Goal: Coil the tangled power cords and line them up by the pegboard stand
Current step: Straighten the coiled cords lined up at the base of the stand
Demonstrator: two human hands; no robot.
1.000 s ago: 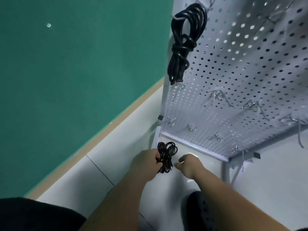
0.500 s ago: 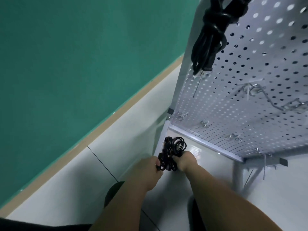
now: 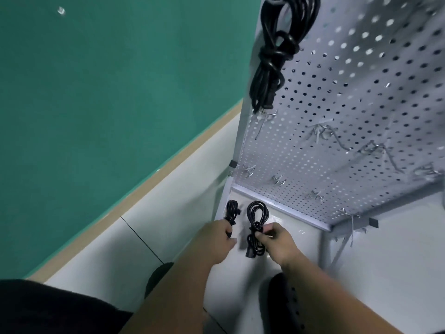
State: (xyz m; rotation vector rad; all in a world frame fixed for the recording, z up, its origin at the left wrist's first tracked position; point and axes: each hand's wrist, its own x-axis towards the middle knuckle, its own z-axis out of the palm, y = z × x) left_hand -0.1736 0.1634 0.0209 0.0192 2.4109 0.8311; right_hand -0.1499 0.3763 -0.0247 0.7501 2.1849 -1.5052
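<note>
White tiled floor [image 3: 178, 213] fills the lower part of the view. A dark shoe [image 3: 157, 277] shows below the left hand and a second dark shoe [image 3: 286, 307] below the right.

Left hand [image 3: 214, 239]: fingers curled round the near end of a small coiled cord [image 3: 232, 212], black. Its loop extends beyond the knuckles towards the foot of the stand.

Right hand [image 3: 279, 244]: thumb and fingertips pinch a larger coiled cord [image 3: 257, 219], black, at its wrapped waist. One loop lies beyond the fingers, and the other, with a plug, lies nearer than them. Whether this cord touches the floor cannot be told.

The two coils are side by side and apart, between the hands, in front of the lower rail of the pegboard stand [image 3: 349, 121].

Beyond both hands the white perforated panel rises, carrying metal hooks [image 3: 279, 180]. Far above the hands a thick cord bundle [image 3: 272, 61], black and knotted at mid-length, hangs at the panel's left edge.

Beyond the left hand, a tan skirting strip [image 3: 134, 196] meets a green wall [image 3: 108, 92].
</note>
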